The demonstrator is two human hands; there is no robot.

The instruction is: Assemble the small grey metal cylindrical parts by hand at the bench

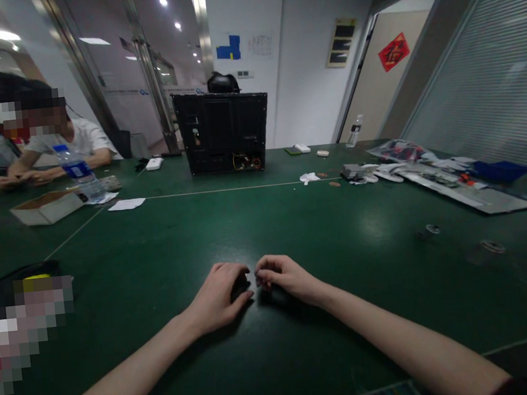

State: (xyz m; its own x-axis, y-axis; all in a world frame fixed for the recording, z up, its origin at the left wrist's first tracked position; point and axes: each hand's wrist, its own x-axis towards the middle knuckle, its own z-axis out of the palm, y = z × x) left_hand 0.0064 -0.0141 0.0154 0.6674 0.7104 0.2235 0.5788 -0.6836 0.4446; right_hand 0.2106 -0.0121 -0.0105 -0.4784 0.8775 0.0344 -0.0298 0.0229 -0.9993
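Observation:
Both my hands rest on the green table near its front edge, close together. My left hand is curled, its fingers bent around a small dark thing that I cannot make out. My right hand is closed too, fingertips pinched at a tiny pale item beside the left hand's fingers. The two hands nearly touch at the fingertips.
A black computer case stands at the table's far middle. A water bottle and an open cardboard box sit at the left, by a seated person. Parts, bags and a long metal panel lie at the right.

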